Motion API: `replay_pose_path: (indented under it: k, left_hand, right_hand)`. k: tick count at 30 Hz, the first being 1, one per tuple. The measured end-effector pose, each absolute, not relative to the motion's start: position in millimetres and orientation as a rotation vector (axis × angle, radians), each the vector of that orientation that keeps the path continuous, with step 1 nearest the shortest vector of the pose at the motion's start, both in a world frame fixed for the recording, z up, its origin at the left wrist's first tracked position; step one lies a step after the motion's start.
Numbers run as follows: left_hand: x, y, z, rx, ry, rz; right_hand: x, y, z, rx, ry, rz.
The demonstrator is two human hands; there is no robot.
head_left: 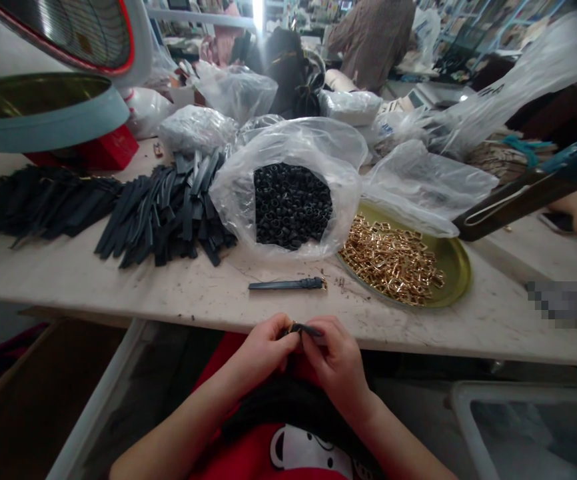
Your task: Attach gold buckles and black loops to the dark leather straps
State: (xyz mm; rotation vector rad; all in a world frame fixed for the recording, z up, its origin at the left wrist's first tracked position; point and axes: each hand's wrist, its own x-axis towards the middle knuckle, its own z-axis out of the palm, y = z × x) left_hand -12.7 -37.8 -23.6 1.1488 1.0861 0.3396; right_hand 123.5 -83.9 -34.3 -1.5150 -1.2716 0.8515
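Black strip in play, and it's a tight little hold just off the front edge of the pale surface, above the lap: the left hand pinches the end with a glint of gold at it, the right hand pinches further along, fingertips close together and hiding most of the join! That's the danger spot, I'd say, because a small metal piece on a narrow band could slip if either pinch loosens, and with the edge right there it would fall to the lap or floor rather than the surface. Whether the strip is twisted or properly threaded, I can't tell from here. Just beyond the hands lies 1 strap with a gold end, and a careless forearm could sweep it off or knock it askew. Look at the clear bag, mouth wide open towards the person, packed with small black loops; a tug on that loose plastic could tip them out. To its right, the dish of gold buckles has a plastic sheet drooping over its rim, and a snag there could drag pieces out. Over on the left, 2 heaps of dark strips, the nearer heap fanned and overlapping, so pulling at 1 might bring several sliding along
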Motion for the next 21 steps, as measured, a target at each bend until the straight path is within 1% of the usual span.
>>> replay_pose_path:
  k: [1,2,5,7,9,10,13,15,16,19,21]
  left_hand:
    - [-13.1,-38.1,-21.7,1.241,1.126,0.348]
    - [-13.5,-38.0,-18.5,1.335,1.159,0.357]
    - [-14.5,-34.9,-5.2,1.495,1.147,0.345]
    - [-14.2,-31.0,0.1,1.471,1.081,0.315]
    - [-12.7,-27.3,-1.0,1.426,1.043,0.311]
    - [-11.6,-26.2,-3.4,1.407,1.045,0.323]
    - [-8.0,-26.4,-10.6,1.347,1.075,0.407]
    - [-6.1,-28.6,-10.4,1.321,1.081,0.463]
    - [-5.5,-29.7,-8.6,1.314,1.075,0.471]
    - [-5.2,-31.9,-1.4,1.291,1.047,0.435]
    - [-5.5,-33.4,0.7,1.260,1.040,0.421]
  right_hand:
    - [125.0,-82.4,-34.5,-1.523,-1.275,0.862]
    - [126.6,-80.3,-34.5,-1.523,-1.224,0.952]
    - [130.9,-71.7,-32.8,-1.378,-0.890,1.469]
    - [132.7,-66.8,-30.9,-1.210,-0.700,1.700]
    - [133.5,-64.4,-29.1,-1.168,-0.656,1.722]
    - [133.5,-64.4,-28.3,-1.207,-0.691,1.665]
    - [132.9,-67.3,-25.5,-1.418,-0.907,1.318]
    - [132.6,-68.8,-22.5,-1.474,-0.942,1.201]
    - [132.6,-68.9,-20.8,-1.454,-0.896,1.254]
    - [133.1,-66.7,-16.8,-1.257,-0.632,1.610]
    - [133.2,-66.5,-16.3,-1.165,-0.556,1.726]
